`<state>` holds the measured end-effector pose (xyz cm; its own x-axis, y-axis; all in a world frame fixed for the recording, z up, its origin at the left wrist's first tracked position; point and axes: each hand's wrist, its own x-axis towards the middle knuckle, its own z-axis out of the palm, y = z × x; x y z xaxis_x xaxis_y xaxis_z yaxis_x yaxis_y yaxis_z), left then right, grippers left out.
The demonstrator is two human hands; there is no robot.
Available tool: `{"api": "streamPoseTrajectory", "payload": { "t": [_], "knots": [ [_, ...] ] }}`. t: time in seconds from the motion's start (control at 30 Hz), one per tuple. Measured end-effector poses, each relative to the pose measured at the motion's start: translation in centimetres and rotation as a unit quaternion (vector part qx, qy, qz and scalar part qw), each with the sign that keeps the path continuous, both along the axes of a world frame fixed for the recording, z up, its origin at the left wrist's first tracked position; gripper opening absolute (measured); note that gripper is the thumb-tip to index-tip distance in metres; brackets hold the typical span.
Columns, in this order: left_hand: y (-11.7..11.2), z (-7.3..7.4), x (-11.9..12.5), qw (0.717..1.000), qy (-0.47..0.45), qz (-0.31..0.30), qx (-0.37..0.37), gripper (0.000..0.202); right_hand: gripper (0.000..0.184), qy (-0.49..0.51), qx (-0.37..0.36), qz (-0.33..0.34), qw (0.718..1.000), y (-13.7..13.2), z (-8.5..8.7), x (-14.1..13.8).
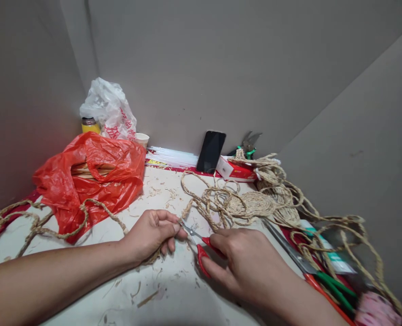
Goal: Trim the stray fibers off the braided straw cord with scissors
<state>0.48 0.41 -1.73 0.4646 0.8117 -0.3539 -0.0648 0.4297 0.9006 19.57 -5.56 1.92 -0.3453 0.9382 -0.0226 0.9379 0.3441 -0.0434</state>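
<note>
My right hand grips small scissors by their red handles, with the handles spread apart. The blade tips reach the fingertips of my left hand, which pinches a braided straw cord. A woven straw edge shows beneath my left palm; most of that piece is hidden. Beyond the hands lie loops of the same cord and a flat coiled straw piece.
At left sits a red plastic bag, with a white bag, yellow-bodied bottle and paper cup behind. A phone leans on the wall. Large scissors lie at right. Straw scraps litter the white table.
</note>
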Motion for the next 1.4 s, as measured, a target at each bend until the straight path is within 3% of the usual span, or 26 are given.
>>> {"api": "streamPoseTrajectory", "payload": {
  "t": [0.6,0.93,1.17,1.4],
  "knots": [
    [0.0,0.0,-0.2,1.000,0.004,0.000,-0.006,0.018,0.031,0.010,-0.003,0.045,0.999,-0.3,-0.4,0.0],
    [0.7,-0.1,-0.6,0.995,-0.085,0.004,-0.047,0.015,0.032,0.068,-0.033,0.009,0.997,-0.3,-0.2,-0.5],
    [0.6,0.4,-0.4,0.998,-0.037,-0.015,-0.043,0.019,0.032,0.069,-0.022,-0.033,0.997,-0.6,-0.6,-0.8],
    [0.2,0.8,-0.4,1.000,-0.004,-0.016,-0.021,0.019,0.034,0.146,-0.064,-0.042,0.986,-0.2,-0.4,-0.6]
  ]
}}
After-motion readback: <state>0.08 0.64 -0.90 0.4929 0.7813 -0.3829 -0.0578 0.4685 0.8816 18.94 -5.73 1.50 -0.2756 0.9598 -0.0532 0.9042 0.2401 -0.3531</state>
